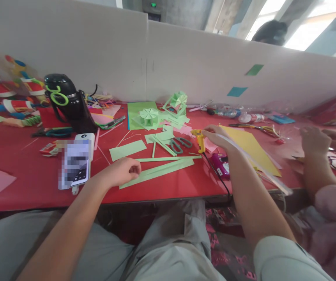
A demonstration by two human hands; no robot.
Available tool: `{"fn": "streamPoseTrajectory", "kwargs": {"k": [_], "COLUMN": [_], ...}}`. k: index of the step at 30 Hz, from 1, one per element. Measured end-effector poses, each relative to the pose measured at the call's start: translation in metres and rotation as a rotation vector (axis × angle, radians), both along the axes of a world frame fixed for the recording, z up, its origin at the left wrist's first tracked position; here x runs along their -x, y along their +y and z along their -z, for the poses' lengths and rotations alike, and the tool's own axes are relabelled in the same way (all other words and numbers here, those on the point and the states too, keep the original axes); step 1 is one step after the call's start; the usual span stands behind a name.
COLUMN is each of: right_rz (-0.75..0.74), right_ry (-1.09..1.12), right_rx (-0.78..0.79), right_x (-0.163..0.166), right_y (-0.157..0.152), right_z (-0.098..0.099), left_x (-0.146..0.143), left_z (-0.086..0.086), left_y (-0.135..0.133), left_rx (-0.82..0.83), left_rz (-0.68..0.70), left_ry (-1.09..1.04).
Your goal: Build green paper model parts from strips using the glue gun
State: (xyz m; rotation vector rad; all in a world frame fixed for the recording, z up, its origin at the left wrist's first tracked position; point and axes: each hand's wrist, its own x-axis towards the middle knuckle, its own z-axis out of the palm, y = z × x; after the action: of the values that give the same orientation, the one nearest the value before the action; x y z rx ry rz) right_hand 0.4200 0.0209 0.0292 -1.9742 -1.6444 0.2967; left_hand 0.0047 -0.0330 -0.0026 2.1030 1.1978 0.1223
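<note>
My left hand (126, 171) is curled at the left part of a folded light-green paper strip (165, 170), its fingertips on the paper. A narrower green strip (168, 159) runs just beyond it. My right hand (219, 137) is closed at the back of a yellow hot glue gun (198, 141), its fingers partly hidden. A long translucent glue stick (261, 170) reaches back from the gun along my right forearm. Grey-handled scissors (181, 144), thin green paper rolls (162, 145) and a green paper rectangle (127, 150) lie between my hands.
Folded green paper wheels (149, 117) stand at the back. A phone (80, 168) and black bottle (70, 105) are left. A purple box (221, 166) and yellow sheet (246, 146) lie right. The gun's cord (217, 175) hangs over the edge. Another person's hands (315, 140) work at far right.
</note>
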Motion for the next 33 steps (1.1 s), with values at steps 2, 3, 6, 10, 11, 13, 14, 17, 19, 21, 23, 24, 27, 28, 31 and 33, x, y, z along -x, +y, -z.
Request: {"fn": "streamPoseTrajectory", "kwargs": {"k": [2,3,6,10,11,13,14,17,19,21,23,24,27,28,31,33], "right_rz": [-0.028,-0.032,-0.027,0.043,0.075,0.133,0.154,0.198,0.197,0.181,0.149,0.132,0.1,0.094,0.068,0.059], "right_ry": [0.024,0.037,0.087,0.171,0.197,0.245,0.259,0.258,0.238,0.23,0.241,0.252,0.281,0.287,0.292,0.287], "right_rx": [-0.006,-0.015,-0.051,-0.129,-0.144,-0.169,-0.18,-0.229,-0.261,-0.279,-0.288,-0.286,-0.274,-0.269,-0.253,-0.228], "right_x": [-0.003,-0.004,-0.005,-0.002,-0.001,0.001,0.002,0.006,0.008,0.009,0.01,0.01,0.008,0.007,0.005,0.005], "right_y": [0.0,0.0,0.004,0.007,0.007,0.004,0.003,-0.004,-0.009,-0.014,-0.017,-0.018,-0.019,-0.019,-0.021,-0.026], "right_z": [-0.001,-0.001,0.002,0.006,0.006,0.007,0.008,0.008,0.006,0.004,0.003,0.003,0.005,0.006,0.008,0.006], "left_x": [-0.001,-0.001,-0.001,0.0,0.0,0.0,0.0,-0.001,0.0,0.0,0.0,0.0,0.0,0.0,0.0,0.0], "left_z": [-0.001,-0.002,-0.002,-0.002,-0.002,-0.002,-0.002,-0.002,-0.002,-0.001,-0.001,-0.001,-0.002,-0.002,-0.002,-0.002], "left_y": [0.0,0.0,-0.001,-0.001,-0.001,-0.001,-0.001,-0.001,-0.001,-0.001,-0.001,-0.001,-0.001,-0.001,-0.001,-0.001], "left_rx": [0.006,0.009,0.014,0.002,0.002,0.004,0.002,-0.004,0.0,0.004,0.001,-0.001,-0.003,0.0,0.006,0.001], "left_rz": [0.004,0.005,0.005,-0.004,-0.005,-0.005,-0.005,-0.002,-0.003,-0.001,0.001,0.003,0.003,0.003,0.0,0.001], "left_ry": [0.001,0.001,0.0,0.0,-0.002,-0.001,0.002,0.006,0.01,0.009,0.003,0.001,0.001,0.001,0.003,0.004]}}
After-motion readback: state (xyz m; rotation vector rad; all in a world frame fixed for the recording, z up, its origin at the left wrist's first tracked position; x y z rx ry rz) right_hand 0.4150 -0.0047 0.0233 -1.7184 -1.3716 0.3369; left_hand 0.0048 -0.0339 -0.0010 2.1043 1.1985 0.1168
